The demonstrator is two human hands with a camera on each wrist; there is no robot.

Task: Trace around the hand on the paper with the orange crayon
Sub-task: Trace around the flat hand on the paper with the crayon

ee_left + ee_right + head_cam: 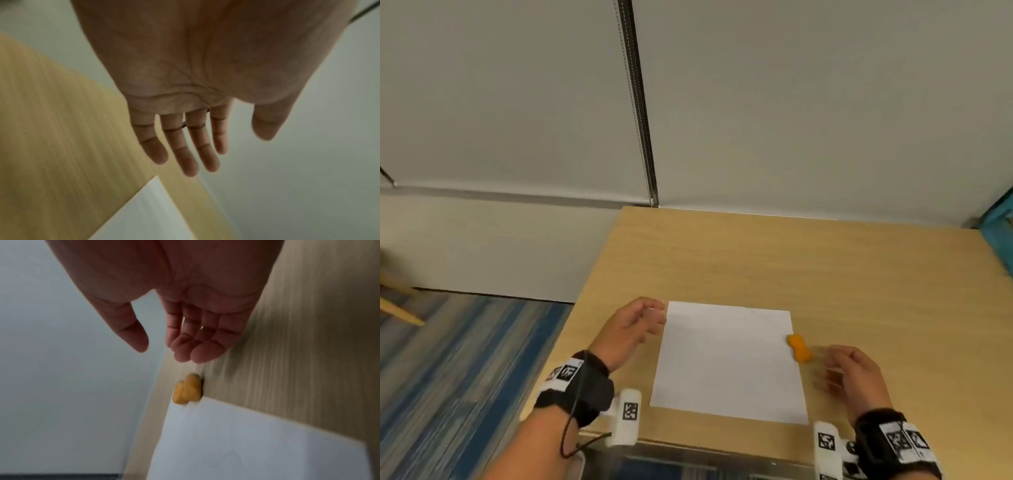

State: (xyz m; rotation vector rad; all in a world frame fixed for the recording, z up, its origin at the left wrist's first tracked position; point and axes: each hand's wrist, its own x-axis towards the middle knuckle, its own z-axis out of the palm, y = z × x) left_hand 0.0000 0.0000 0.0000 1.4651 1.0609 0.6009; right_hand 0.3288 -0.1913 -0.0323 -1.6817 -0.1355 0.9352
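Head view: orange crayon (800, 347) lies lengthwise at paper (729, 359) right edge, nearest our right hand (854, 373); left hand (631, 327) farther; both relaxed, empty.

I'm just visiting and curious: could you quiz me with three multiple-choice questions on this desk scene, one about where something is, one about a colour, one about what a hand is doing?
1. Where does the crayon lie?
A. At the right edge of the paper
B. In the left hand
C. On the floor

2. What colour is the crayon?
A. Blue
B. Orange
C. Green

3. What is the right hand doing?
A. Gripping the crayon
B. Pressing flat on the paper
C. Open near the crayon, holding nothing

Answers: 1 A, it sits at the sheet's right edge on the table. 2 B, plainly orange. 3 C, the right wrist view shows a gap between fingertips and crayon.
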